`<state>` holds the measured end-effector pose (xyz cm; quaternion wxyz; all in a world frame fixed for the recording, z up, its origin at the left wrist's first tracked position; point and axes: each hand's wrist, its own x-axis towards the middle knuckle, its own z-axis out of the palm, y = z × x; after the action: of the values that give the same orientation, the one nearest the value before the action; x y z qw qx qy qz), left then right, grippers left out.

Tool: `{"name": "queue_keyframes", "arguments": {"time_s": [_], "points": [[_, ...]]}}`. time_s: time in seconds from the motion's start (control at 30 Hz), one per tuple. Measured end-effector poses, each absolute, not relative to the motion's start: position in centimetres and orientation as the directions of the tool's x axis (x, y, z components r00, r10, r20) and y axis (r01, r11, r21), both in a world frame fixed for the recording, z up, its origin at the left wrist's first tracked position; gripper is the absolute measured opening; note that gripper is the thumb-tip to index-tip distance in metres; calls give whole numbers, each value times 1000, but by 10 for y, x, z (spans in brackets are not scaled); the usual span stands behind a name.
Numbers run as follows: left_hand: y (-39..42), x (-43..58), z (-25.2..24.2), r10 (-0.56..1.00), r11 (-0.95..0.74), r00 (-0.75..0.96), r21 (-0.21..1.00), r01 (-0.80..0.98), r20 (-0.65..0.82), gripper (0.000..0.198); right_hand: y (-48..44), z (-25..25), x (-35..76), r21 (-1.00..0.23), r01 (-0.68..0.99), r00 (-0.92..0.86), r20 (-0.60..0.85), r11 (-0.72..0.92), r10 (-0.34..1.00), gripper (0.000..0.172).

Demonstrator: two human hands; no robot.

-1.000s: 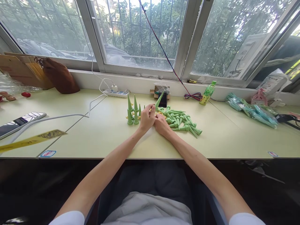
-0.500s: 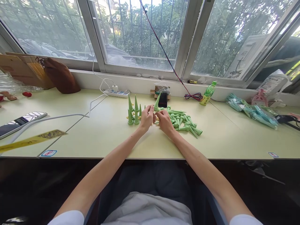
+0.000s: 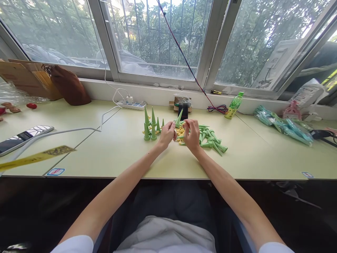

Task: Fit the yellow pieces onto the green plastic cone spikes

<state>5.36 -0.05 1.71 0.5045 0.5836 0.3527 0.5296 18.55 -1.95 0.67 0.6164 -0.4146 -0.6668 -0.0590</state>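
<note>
My left hand (image 3: 167, 134) is closed around a green plastic cone spike (image 3: 179, 117), which points up and leans slightly right. Just to the right, my right hand (image 3: 192, 134) is raised with thumb and fingers pinched on what looks like a small yellow piece, mostly hidden by the fingertips. Small yellow pieces (image 3: 180, 131) lie in a heap on the table between and behind my hands. Several green cones (image 3: 153, 132) stand upright in rows to the left. A pile of loose green spikes (image 3: 212, 139) lies right of my right hand.
Behind the hands, a dark phone (image 3: 183, 111) leans by a small box. A power strip (image 3: 131, 104) with a white cable, a green drink bottle (image 3: 233, 105) and bagged teal items (image 3: 286, 126) are farther out. A brown pouch (image 3: 68, 86) and another phone (image 3: 25, 137) are on the left.
My right hand has moved apart from the left, to the right and slightly up, uncovering the yellow pieces. The green spike in my left hand now leans more to the right.
</note>
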Motion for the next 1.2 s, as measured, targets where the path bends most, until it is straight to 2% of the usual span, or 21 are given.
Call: {"name": "queue_keyframes", "arguments": {"time_s": [0.53,1.03,1.2], "points": [[0,56,15,932,-240,246,963,-124,265,28,-18,6,187,-455,668,149,857,589,494,23],[-6,57,21,938,-163,281,974,-156,202,25,-15,2,187,-492,654,184,840,575,510,19],[-6,56,20,936,-193,276,974,-122,220,21,-14,1,188,-485,662,181,843,571,506,18]]}}
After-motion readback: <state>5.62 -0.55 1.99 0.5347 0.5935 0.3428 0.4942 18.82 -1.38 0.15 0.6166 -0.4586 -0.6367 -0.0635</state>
